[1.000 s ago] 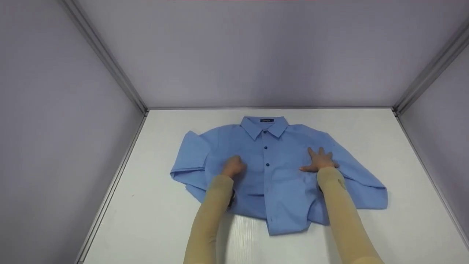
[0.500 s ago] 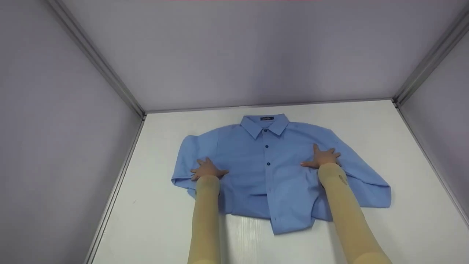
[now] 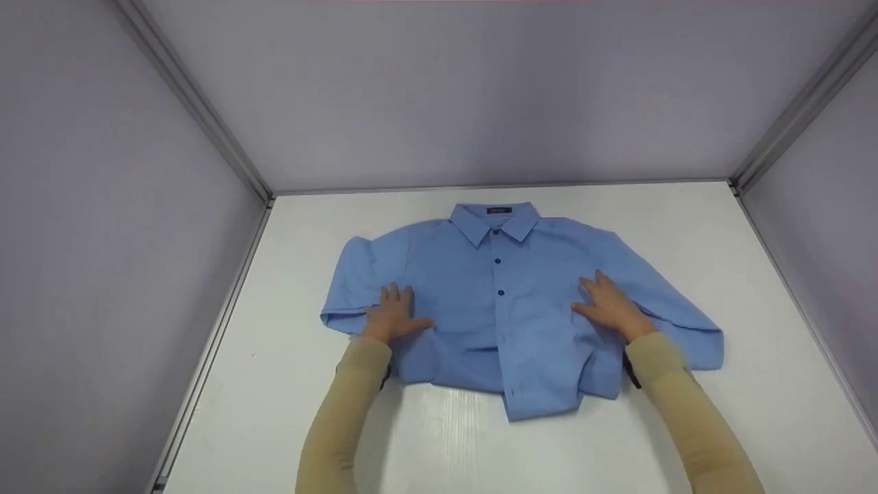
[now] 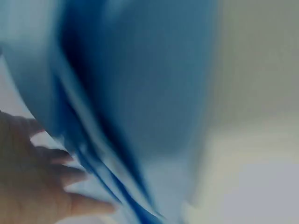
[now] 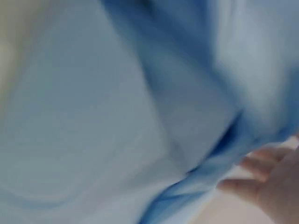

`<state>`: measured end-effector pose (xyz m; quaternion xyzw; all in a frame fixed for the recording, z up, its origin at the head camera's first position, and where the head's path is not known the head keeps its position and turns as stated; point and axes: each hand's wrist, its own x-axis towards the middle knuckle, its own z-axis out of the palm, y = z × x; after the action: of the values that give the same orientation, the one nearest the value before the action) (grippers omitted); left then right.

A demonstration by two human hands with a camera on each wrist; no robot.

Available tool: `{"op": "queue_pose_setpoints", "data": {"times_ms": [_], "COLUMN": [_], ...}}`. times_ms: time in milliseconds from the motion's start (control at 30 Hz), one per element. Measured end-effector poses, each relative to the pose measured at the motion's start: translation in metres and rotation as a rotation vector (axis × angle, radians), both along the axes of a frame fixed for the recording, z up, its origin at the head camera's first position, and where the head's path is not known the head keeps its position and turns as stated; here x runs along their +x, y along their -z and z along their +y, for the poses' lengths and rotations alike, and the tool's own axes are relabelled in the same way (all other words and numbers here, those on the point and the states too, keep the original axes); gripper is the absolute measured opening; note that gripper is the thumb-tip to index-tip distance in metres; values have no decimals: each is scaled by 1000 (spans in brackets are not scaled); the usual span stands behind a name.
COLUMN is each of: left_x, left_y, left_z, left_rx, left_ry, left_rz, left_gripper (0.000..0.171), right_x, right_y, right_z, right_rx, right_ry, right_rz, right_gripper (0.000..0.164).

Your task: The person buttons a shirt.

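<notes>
A blue button-up shirt [image 3: 459,274] lies front up on the white table, its collar [image 3: 497,223] toward the back wall. Dark buttons run down from the collar, and the lower hem is uneven. My left hand [image 3: 392,317] rests on the shirt's left side near the folded sleeve [image 3: 350,281], fingers spread. On the other side my right hand [image 3: 610,305] lies over the chest by the right sleeve [image 3: 675,309], fingers extended. Both wrist views are blurred; the left hand [image 4: 37,177] and the right hand [image 5: 275,182] show straight fingers beside blue cloth.
The white table [image 3: 453,453] extends around the shirt. Grey panels stand at the back [image 3: 480,96] and on both sides, with metal rails [image 3: 206,123] along their corners.
My left hand has gone from a curled pose near the shirt's middle to spread fingers farther left. The right hand stays on the chest, its forearm now angled farther right.
</notes>
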<state>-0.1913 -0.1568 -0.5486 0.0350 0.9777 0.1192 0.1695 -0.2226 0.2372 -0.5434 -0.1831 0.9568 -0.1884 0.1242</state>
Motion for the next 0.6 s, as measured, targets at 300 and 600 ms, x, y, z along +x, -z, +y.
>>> {"op": "queue_pose_setpoints", "data": {"times_ms": [300, 600], "left_x": [45, 20], "left_y": [15, 25], "left_z": [46, 43], "left_rx": [-137, -76], "left_ry": [423, 403], "left_rz": [11, 37], "left_gripper": [88, 90], "right_x": [68, 39], "right_y": [0, 16], "right_z": [-61, -60], "right_rx": [349, 353], "right_ry": [-226, -201], "right_rz": [-89, -89], "right_gripper": [86, 85]}}
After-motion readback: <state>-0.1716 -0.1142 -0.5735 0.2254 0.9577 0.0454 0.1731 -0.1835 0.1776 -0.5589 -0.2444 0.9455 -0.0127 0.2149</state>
